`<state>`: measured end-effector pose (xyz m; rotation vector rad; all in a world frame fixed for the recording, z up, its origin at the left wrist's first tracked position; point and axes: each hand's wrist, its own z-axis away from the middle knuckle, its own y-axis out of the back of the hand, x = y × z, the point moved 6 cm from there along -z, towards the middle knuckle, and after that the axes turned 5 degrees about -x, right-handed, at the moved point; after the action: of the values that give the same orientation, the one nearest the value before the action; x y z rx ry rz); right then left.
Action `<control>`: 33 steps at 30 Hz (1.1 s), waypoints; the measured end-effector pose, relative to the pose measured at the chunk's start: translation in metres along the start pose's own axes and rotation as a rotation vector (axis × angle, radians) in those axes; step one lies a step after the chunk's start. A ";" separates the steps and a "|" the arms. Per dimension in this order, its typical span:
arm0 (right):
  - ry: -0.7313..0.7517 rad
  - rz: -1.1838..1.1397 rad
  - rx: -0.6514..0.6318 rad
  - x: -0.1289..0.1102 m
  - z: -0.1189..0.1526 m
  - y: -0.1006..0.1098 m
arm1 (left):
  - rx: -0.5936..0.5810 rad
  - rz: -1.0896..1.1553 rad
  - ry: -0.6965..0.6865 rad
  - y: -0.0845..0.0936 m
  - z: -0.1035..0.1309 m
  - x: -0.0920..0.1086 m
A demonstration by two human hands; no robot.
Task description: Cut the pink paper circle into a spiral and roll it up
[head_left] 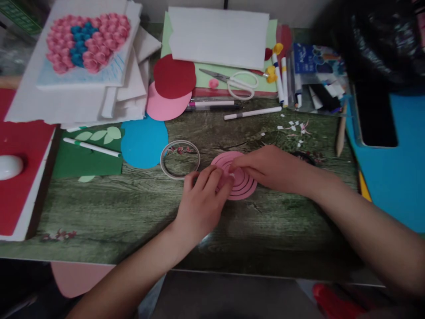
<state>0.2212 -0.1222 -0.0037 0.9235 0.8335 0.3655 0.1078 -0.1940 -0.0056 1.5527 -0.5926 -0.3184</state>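
Note:
A pink paper disc (244, 188) with dark spiral lines lies flat on the dark wood-patterned table (133, 212). My left hand (204, 199) rests over its left side, fingers bent and spread with the tips on the paper and table. From the right, my right hand (268, 168) reaches to the disc's centre, thumb and fingers pinched together; what lies between them is too small to make out. A roll of tape (161, 164) lies just left of the disc, beside a blue paper circle (144, 141).
White-handled scissors (241, 85), red and pink paper circles, pens and markers lie behind the hands. Green paper (88, 164) with leaf cut-outs is at left, below a pink-and-blue flower picture (88, 44). A phone (376, 115) lies on blue paper at right.

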 end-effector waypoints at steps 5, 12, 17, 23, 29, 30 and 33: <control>0.040 0.234 0.035 -0.011 0.000 -0.002 | 0.012 0.000 -0.001 0.001 0.001 0.000; -0.005 0.345 0.101 -0.007 0.001 -0.011 | 0.001 0.019 0.001 -0.002 0.002 0.000; 0.003 0.324 0.173 -0.013 0.017 -0.005 | 0.016 0.005 0.006 0.000 0.002 0.000; 0.031 0.182 0.215 -0.016 0.030 -0.015 | 0.019 -0.015 -0.004 -0.001 0.002 0.001; 0.022 0.369 0.275 -0.013 0.027 -0.025 | 0.014 -0.047 -0.024 -0.001 0.003 0.002; 0.031 0.404 0.285 -0.014 0.026 -0.026 | 0.015 -0.054 -0.031 -0.001 0.003 0.003; 0.046 0.425 0.296 -0.015 0.025 -0.027 | 0.026 -0.079 -0.054 0.001 0.004 0.005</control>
<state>0.2287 -0.1603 -0.0103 1.3789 0.7410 0.6445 0.1094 -0.2001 -0.0044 1.5990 -0.5799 -0.4148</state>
